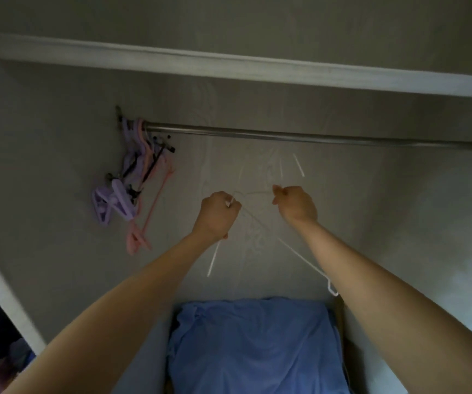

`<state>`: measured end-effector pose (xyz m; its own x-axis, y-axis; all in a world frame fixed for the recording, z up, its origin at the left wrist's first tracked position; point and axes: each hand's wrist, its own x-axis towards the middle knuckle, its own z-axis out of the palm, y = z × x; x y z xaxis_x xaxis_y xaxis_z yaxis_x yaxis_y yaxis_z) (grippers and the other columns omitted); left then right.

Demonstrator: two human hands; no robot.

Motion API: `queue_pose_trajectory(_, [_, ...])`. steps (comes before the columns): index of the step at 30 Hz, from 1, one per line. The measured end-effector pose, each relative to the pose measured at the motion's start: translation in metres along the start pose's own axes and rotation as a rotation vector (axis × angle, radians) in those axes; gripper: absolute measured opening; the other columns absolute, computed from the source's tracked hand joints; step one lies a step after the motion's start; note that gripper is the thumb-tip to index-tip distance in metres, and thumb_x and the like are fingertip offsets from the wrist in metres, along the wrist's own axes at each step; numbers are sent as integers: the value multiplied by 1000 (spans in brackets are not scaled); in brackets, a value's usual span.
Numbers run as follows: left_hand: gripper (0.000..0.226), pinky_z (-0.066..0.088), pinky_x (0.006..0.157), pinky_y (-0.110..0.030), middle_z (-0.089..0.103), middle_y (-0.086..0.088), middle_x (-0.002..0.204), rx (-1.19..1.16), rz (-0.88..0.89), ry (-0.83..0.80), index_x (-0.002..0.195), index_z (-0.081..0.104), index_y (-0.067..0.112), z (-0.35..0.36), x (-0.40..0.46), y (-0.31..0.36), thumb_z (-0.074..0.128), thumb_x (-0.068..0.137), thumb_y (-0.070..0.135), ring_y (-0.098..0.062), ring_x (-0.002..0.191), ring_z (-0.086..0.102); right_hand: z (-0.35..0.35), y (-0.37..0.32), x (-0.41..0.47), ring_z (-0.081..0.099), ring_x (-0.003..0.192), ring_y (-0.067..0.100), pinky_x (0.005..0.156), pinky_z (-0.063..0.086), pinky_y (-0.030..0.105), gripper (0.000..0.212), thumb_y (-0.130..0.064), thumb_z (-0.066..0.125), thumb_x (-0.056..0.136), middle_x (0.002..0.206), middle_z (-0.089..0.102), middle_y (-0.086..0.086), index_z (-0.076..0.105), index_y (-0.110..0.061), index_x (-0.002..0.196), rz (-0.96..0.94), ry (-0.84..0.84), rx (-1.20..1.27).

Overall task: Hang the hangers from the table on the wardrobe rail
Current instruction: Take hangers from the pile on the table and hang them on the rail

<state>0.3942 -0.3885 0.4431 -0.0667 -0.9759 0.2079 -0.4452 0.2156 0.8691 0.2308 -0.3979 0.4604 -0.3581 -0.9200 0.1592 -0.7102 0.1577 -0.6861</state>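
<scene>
Both my arms reach up into the wardrobe, below the metal rail (300, 137). My left hand (217, 216) grips thin white wire hangers (294, 251); their wires run down to the right, ending in a small bend near my right forearm. My right hand (296, 207) is curled beside them, its fingertips pinching a thin white hanger wire at the top. The white hangers are blurred and hard to tell apart against the pale back wall. They are below the rail, not touching it. At the rail's left end hang several purple and pink hangers (135, 177).
A white shelf (229, 64) runs above the rail. A blue cloth (257, 345) lies over something on the wardrobe floor below my arms. The wardrobe's white side panel (4, 297) stands at the left, with dark clutter beyond it. The rail is bare right of the coloured hangers.
</scene>
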Motion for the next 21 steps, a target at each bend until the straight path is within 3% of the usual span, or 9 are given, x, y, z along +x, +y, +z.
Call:
queue_pose_trajectory(2, [23, 45, 35, -18, 51, 4, 71, 54, 5, 24, 109, 59, 13, -8, -1, -1, 50, 96, 28, -12, 53, 50, -1, -8, 3, 62, 105, 30, 84, 45, 30, 49, -42, 34, 99, 115, 65, 14, 68, -8, 108, -13, 27, -83])
queue_pose_trajectory(5, [30, 53, 55, -31, 59, -4, 75, 186, 7, 57, 110, 59, 8, -20, -1, -4, 48, 95, 31, -18, 55, 53, -1, -13, 3, 62, 104, 30, 78, 43, 29, 46, -37, 30, 101, 114, 65, 14, 65, -8, 108, -68, 92, -189])
queue_pose_trajectory(8, [29, 54, 65, -34, 66, -17, 89, 247, 28, 91, 108, 60, 7, -24, -2, -7, 48, 95, 31, -30, 74, 63, -3, -15, 2, 61, 105, 31, 81, 44, 30, 42, -32, 29, 102, 117, 64, 15, 63, -8, 113, -80, 105, -198])
queue_pose_trajectory(10, [27, 52, 67, -33, 67, -18, 92, 262, 61, 108, 103, 60, 6, -26, -3, -6, 48, 94, 29, -33, 82, 64, -4, -18, 1, 60, 106, 31, 79, 42, 28, 41, -30, 29, 102, 118, 63, 15, 63, -8, 112, -80, 84, -160])
queue_pose_trajectory(14, [23, 48, 63, -30, 61, -10, 75, 311, 101, 142, 98, 60, 5, -35, -9, 1, 49, 93, 25, -23, 68, 56, -10, -27, -4, 60, 105, 31, 76, 39, 26, 40, -29, 30, 102, 117, 63, 17, 63, -7, 109, -137, 85, -145])
queue_pose_trajectory(17, [24, 42, 62, -25, 60, -8, 78, 345, 113, 179, 100, 60, 6, -44, -12, 7, 49, 93, 26, -21, 69, 54, -16, -38, -6, 59, 108, 33, 80, 41, 29, 40, -30, 31, 101, 119, 61, 18, 63, -8, 112, -155, 76, -188])
queue_pose_trajectory(21, [25, 50, 69, -33, 64, -15, 84, 395, 118, 172, 98, 60, 4, -51, -14, 16, 48, 93, 25, -30, 78, 62, -24, -50, -6, 58, 111, 33, 86, 44, 31, 40, -31, 32, 101, 122, 60, 18, 61, -8, 117, -145, 57, -197])
